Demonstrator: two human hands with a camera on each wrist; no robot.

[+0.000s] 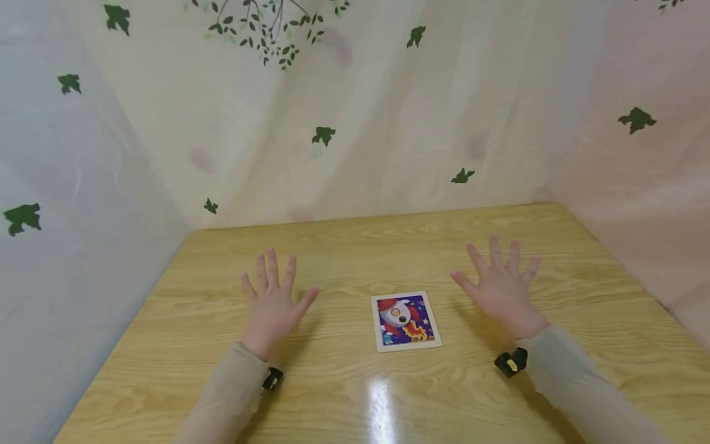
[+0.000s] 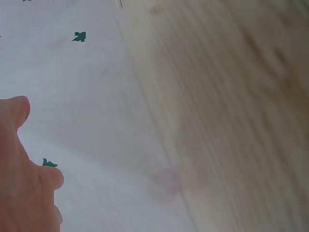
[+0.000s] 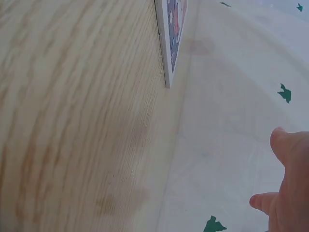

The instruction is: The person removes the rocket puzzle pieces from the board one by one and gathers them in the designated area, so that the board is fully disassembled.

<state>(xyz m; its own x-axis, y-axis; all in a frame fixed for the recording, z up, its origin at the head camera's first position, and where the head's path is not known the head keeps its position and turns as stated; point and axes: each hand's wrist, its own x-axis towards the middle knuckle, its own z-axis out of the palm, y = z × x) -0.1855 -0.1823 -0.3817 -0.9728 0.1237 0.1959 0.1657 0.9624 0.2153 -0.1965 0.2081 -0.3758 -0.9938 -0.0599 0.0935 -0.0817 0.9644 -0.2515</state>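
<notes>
Pale left sleeve [image 1: 224, 398] and right sleeve [image 1: 588, 385] come in from the bottom of the head view, reaching forward over the wood-grained tabletop [image 1: 327, 401]; the left grip [image 1: 272, 314] is released, its fingers straight and spread, the thumb pointing inward; the right grip [image 1: 506, 295] is likewise released, fingers fanned wide, its thumb also turned inward. Both grips show their backs to the head camera, palms down, with a soft shadow on the wood beside each.

Between them lies a square picture card [image 1: 406, 322], flat on the tabletop and slightly askew; it touches neither grip, and the right thumb is closer to it than the left thumb; in the right wrist view its pale edge runs in from the top. White-bordered, it shows a red and white rocket with an orange flame on a purple ground dotted with stars.

Dark left wristband [image 1: 272, 379] and right wristband [image 1: 511, 362] each carry a yellow mark, too small to read; behind the tabletop hangs a pale cloth [image 1: 377, 123] printed with green bird shapes [image 1: 324, 135] and a leafy branch [image 1: 272, 31].
</notes>
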